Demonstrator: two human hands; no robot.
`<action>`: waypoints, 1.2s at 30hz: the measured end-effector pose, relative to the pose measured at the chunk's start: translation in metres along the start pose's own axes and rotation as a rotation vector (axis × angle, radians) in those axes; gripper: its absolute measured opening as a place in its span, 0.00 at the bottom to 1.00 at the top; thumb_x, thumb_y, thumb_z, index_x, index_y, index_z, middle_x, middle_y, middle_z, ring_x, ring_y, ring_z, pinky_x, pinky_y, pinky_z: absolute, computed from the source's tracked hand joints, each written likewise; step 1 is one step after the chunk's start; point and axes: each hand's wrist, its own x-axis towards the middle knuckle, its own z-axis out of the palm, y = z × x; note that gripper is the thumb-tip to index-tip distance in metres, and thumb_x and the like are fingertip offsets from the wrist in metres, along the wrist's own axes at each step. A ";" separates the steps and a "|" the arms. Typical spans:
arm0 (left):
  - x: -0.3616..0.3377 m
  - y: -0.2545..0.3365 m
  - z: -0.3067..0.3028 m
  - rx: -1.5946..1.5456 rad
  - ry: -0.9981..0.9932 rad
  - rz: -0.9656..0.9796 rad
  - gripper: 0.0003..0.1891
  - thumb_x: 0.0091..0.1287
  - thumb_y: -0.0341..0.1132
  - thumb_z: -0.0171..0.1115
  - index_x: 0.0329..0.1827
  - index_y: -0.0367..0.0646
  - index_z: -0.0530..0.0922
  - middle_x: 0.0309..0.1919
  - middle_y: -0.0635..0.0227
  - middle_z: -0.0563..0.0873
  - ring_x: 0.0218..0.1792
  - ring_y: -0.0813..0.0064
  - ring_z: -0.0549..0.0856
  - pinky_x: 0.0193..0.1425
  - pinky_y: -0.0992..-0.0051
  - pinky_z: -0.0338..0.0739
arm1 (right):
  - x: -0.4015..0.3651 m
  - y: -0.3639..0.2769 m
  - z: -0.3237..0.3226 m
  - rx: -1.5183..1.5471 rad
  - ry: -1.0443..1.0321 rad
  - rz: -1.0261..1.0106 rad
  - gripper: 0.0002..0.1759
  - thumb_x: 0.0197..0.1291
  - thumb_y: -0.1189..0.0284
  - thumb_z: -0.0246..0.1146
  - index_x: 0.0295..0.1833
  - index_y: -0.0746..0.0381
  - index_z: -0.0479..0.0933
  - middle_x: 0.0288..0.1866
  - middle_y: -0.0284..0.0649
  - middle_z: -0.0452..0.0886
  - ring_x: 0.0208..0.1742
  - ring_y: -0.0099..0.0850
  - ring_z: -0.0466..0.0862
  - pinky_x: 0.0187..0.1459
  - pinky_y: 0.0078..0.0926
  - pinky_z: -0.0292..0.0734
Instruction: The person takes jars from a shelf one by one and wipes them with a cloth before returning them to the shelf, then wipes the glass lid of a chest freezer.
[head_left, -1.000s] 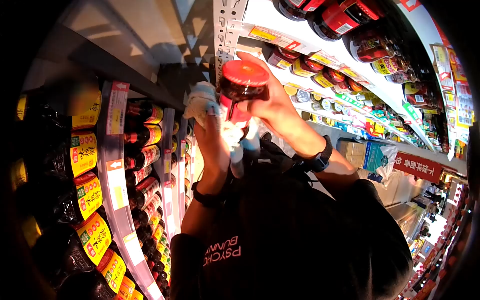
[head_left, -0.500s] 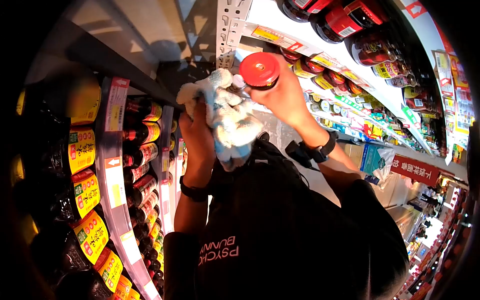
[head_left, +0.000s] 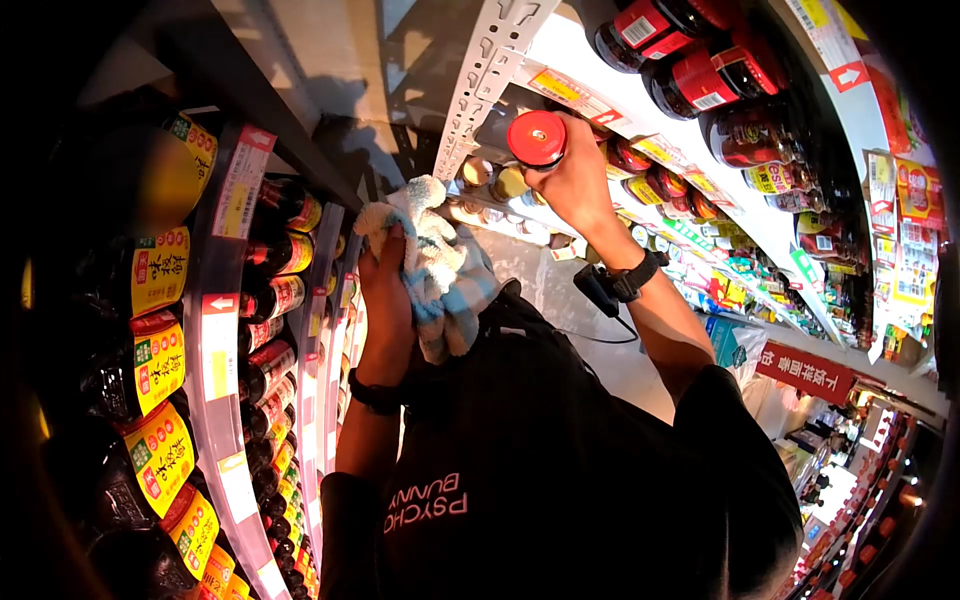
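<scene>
A jar with a red lid (head_left: 537,139) is in my right hand (head_left: 577,180), with the fingers wrapped around its side. The jar is at the shelf on the right, near the perforated white upright; its lid faces me and most of its body is hidden. My left hand (head_left: 384,300) is closed on a fluffy white and light-blue cloth (head_left: 440,270), bunched up in front of my chest. The cloth and the jar are apart. Beside the jar, more red-lidded jars (head_left: 628,155) stand along the same shelf.
Dark bottles with yellow labels (head_left: 160,365) line the left shelf, behind a price-tag rail (head_left: 215,345). Right of me, a white shelf (head_left: 590,75) carries dark jars with red labels (head_left: 700,80). The perforated upright (head_left: 490,80) stands ahead. A red sign (head_left: 805,372) is farther off.
My right hand has carried the red-lidded jar away from the cloth, toward the right shelf. The cloth in my left hand has shifted slightly left and down. The view has turned a little.
</scene>
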 end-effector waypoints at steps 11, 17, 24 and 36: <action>0.005 0.003 -0.010 -0.021 -0.055 -0.080 0.21 0.79 0.43 0.54 0.67 0.38 0.73 0.55 0.62 0.84 0.53 0.68 0.85 0.57 0.67 0.82 | 0.056 0.036 0.040 -0.117 -0.005 -0.047 0.33 0.52 0.60 0.75 0.59 0.71 0.77 0.53 0.61 0.83 0.57 0.56 0.82 0.61 0.45 0.76; 0.014 -0.002 -0.024 -0.083 -0.092 -0.078 0.22 0.80 0.46 0.51 0.68 0.39 0.72 0.56 0.62 0.84 0.54 0.68 0.85 0.59 0.67 0.81 | 0.069 0.045 0.051 -0.310 -0.118 0.096 0.32 0.58 0.51 0.68 0.57 0.67 0.81 0.53 0.58 0.85 0.56 0.54 0.84 0.61 0.43 0.76; 0.019 0.005 -0.014 -0.235 -0.099 -0.092 0.18 0.81 0.44 0.51 0.62 0.39 0.76 0.49 0.66 0.86 0.46 0.75 0.86 0.51 0.73 0.82 | 0.078 0.059 0.056 -0.509 -0.243 0.029 0.29 0.64 0.52 0.61 0.62 0.60 0.79 0.62 0.51 0.82 0.65 0.47 0.79 0.67 0.44 0.71; 0.029 0.012 -0.020 -0.154 -0.200 -0.120 0.25 0.82 0.48 0.44 0.70 0.39 0.71 0.59 0.60 0.83 0.57 0.65 0.84 0.63 0.65 0.79 | 0.063 0.062 0.042 -0.529 0.057 -0.081 0.22 0.66 0.61 0.62 0.62 0.59 0.79 0.58 0.50 0.83 0.57 0.52 0.83 0.58 0.49 0.78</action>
